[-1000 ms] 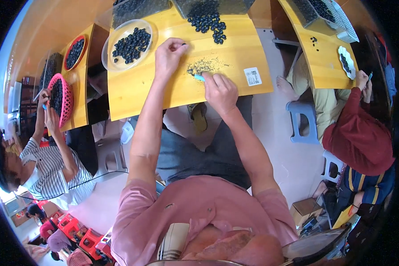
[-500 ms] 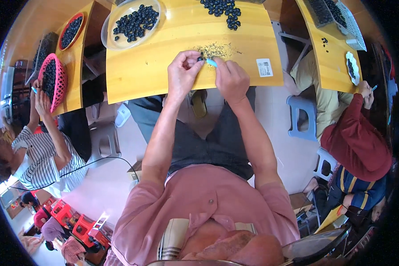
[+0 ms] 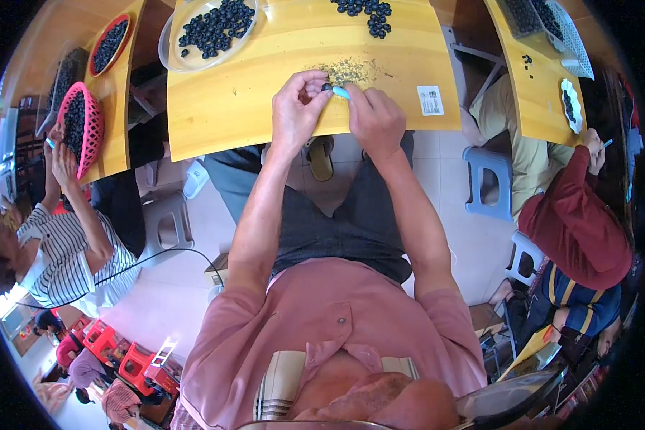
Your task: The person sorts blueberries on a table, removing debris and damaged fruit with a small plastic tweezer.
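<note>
Between the thumb and fingertips of my left hand (image 3: 299,111) is a small round black piece (image 3: 327,87), about berry-sized; its exact kind does not show. My right hand (image 3: 376,122) is closed on a small tool with a light-blue handle (image 3: 341,92), pointed at the black piece. Its tip meets or nearly meets the piece; any blade is too small to make out. Both hands are over the near part of the yellow table (image 3: 218,118). Just beyond them lie scattered dark and pale crumbs (image 3: 351,69).
A clear round tub (image 3: 166,50) of black pieces stands at the far left, and a loose pile of black pieces (image 3: 378,23) lies at the back. A white label (image 3: 430,100) is to the right. People work at side tables with a pink basket (image 3: 93,132) and trays.
The tool in my right hand has come closer to the black piece, and its handle has turned slightly. My left hand keeps its hold. The whole view has shifted a little.
</note>
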`<state>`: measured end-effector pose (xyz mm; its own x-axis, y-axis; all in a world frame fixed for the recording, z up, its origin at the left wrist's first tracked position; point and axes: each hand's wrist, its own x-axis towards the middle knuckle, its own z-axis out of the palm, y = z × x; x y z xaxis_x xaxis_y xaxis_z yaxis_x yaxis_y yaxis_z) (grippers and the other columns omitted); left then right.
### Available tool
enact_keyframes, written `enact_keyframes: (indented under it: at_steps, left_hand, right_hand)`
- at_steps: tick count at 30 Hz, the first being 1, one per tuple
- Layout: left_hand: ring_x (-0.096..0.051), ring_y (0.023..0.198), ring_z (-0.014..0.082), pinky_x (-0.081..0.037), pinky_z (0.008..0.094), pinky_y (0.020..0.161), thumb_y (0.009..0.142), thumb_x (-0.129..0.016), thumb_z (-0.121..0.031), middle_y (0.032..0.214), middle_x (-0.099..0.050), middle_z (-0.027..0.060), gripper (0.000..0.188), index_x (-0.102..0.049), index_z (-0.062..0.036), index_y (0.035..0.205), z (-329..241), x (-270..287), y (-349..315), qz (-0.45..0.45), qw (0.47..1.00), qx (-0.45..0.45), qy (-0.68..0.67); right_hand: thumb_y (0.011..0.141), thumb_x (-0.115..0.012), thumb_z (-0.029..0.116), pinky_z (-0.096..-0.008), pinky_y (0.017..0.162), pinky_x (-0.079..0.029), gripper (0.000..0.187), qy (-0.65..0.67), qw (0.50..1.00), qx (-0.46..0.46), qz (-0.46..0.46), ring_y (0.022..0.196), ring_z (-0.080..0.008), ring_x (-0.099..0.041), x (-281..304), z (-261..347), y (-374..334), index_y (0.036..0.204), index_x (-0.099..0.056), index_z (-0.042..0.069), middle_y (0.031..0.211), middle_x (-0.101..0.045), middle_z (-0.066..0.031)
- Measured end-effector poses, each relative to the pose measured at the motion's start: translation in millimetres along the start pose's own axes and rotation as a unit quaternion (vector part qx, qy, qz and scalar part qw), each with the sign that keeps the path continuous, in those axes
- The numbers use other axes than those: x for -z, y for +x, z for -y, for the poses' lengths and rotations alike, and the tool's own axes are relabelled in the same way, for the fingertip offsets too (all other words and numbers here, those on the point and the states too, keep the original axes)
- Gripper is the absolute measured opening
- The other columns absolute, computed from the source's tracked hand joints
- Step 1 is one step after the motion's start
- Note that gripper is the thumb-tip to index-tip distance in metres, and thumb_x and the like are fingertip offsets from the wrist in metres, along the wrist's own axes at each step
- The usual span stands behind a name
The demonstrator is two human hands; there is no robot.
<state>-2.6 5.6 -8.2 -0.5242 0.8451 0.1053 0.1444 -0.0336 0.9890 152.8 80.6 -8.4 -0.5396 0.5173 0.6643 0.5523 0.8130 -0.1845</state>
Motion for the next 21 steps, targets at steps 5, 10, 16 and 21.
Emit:
enact_keyframes:
  at_steps: [5, 10, 16, 21]
  left_hand:
    - [-0.068, 0.094, 0.0094, -0.056, 0.0241, 0.088, 0.091, -0.075, 0.009, 0.106, -0.071, 0.0054, 0.034, -0.066, 0.0011, 0.123, 7, 2, -2, 0.007, 1.000, 0.007, -0.019]
    - [-0.068, 0.094, 0.0081, -0.056, 0.0234, 0.087, 0.090, -0.074, 0.012, 0.103, -0.071, 0.0036, 0.031, -0.067, 0.0027, 0.119, 8, 5, -4, -0.010, 0.987, -0.015, -0.162]
    - [-0.066, 0.093, 0.0074, -0.054, 0.0218, 0.084, 0.091, -0.075, 0.009, 0.107, -0.069, 0.0044, 0.029, -0.072, 0.0023, 0.119, 1, 7, 0, -0.018, 0.992, -0.015, -0.123]
    - [-0.060, 0.085, 0.0092, -0.050, 0.0226, 0.077, 0.090, -0.077, 0.002, 0.103, -0.067, 0.0037, 0.017, -0.079, -0.0021, 0.107, -8, 14, -1, -0.060, 0.996, -0.064, -0.028]
  right_hand:
    - [0.088, -0.072, 0.014, -0.0382, 0.058, -0.052, 0.015, 0.008, 1.000, -0.005, 0.004, 0.067, -0.0222, -0.063, 0, -1, -1, 0.103, -0.073, 0.013, 0.073, -0.054, -0.0037]
    - [0.089, -0.070, 0.014, -0.0389, 0.058, -0.053, 0.014, -0.008, 0.999, -0.023, 0.028, 0.067, -0.0228, -0.065, 1, 2, 3, 0.102, -0.072, 0.013, 0.073, -0.056, -0.0040]
    - [0.084, -0.073, 0.010, -0.0404, 0.060, -0.051, 0.027, 0.014, 0.999, -0.026, 0.020, 0.068, -0.0257, -0.064, -5, 0, 3, 0.111, -0.075, 0.015, 0.076, -0.058, -0.0045]
    - [0.081, -0.076, 0.009, -0.0401, 0.061, -0.052, 0.030, 0.015, 0.999, -0.033, 0.018, 0.070, -0.0254, -0.064, -4, 3, -1, 0.110, -0.075, 0.014, 0.077, -0.059, -0.0045]
